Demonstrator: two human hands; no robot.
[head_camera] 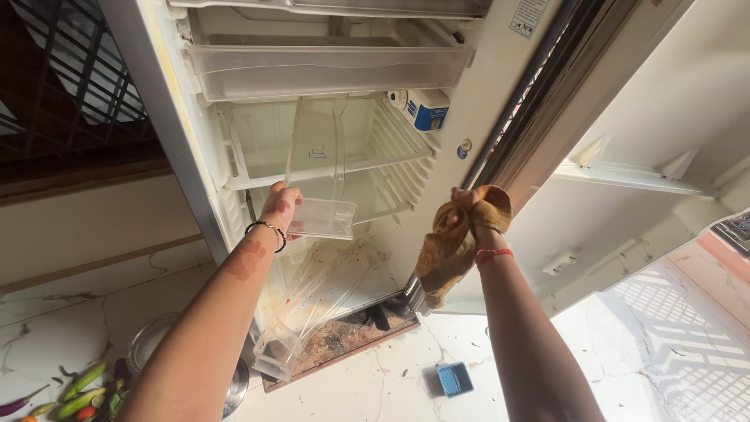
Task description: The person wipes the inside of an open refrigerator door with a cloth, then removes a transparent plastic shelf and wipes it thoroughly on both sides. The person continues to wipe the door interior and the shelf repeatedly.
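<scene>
- Left hand (281, 205) gripping a clear plastic tray (322, 168), fingers closed on its near left corner, tray standing tilted at the mouth of the open fridge (344, 70), half in, half out.
- Right hand (476, 212) balled tight around a brown cloth (453, 242), held up near the fridge's right edge, beside the door (648, 156).
- One-handed corner grip: risk of twisting loose and dropping onto the shelves below; plastic looks thin and could crack.
- Second clear tray (324, 301) lying slanted lower down, near end hanging past the fridge floor; likely to slide out onto the marble floor (391, 383) if knocked by the upper one.
- Upper tray close to the white shelf rails (391, 148); could snag or jam there if pulled at an angle.
- Cloth trailing below the fist; could catch on the door edge or brush grit off the dirty fridge bottom (344, 336).
- Small blue box (455, 379) on the floor right under the arms, metal bowl (152, 344) and vegetables (82, 387) at near left; all in the path of anything falling, and a stumbling risk.
- Wetness of the hands: cannot tell, though a damp grip would make slipping likelier.
</scene>
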